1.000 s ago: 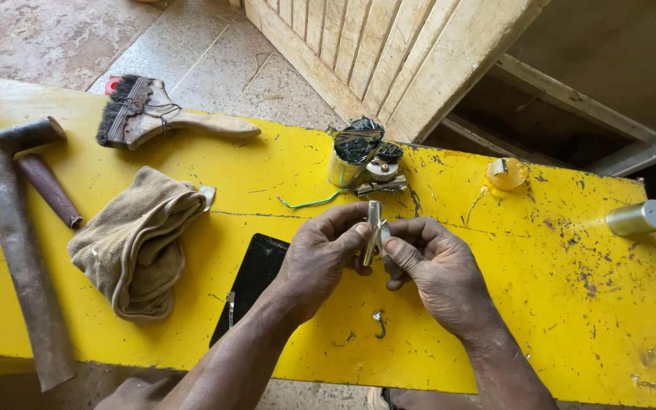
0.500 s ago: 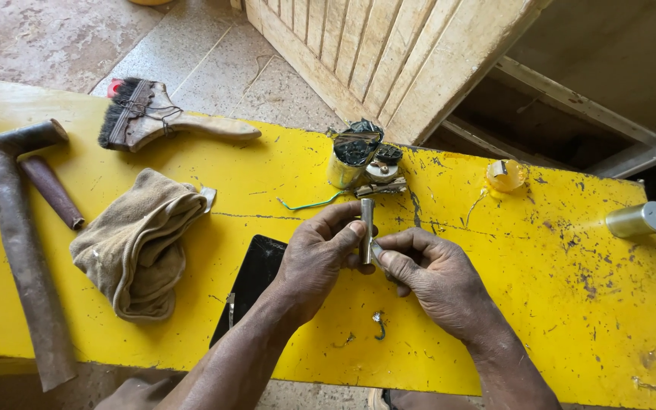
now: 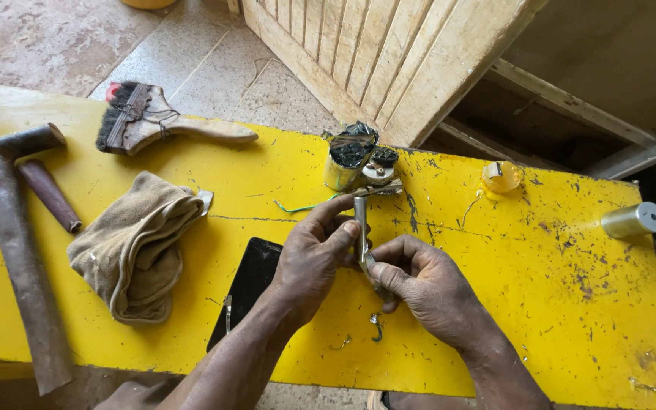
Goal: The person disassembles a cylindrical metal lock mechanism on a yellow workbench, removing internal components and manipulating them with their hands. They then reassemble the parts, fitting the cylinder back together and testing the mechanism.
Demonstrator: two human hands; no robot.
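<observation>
Both hands meet over the middle of the scratched yellow tabletop [image 3: 495, 250]. The left hand [image 3: 314, 258] and the right hand [image 3: 427, 285] pinch a slim, flat grey metal strip [image 3: 360, 224] between them, the left hand's fingers [image 3: 339, 235] closed narrow on its side, the right hand's thumb and fingers gripping its lower end. The strip stands nearly upright, its top just below a small silver cylinder with black windings [image 3: 349, 159] (a second, smaller round part sits touching it on the right). A thin green wire [image 3: 301, 206] lies beside it. A small bent metal hook [image 3: 376, 326] rests on the tabletop below the hands. A black flat slab [image 3: 248, 285] lies under the left forearm. To the left are a folded tan cloth [image 3: 138, 247], a rusty hammer [image 3: 13, 228] and a wooden-handled brush [image 3: 165, 125].
</observation>
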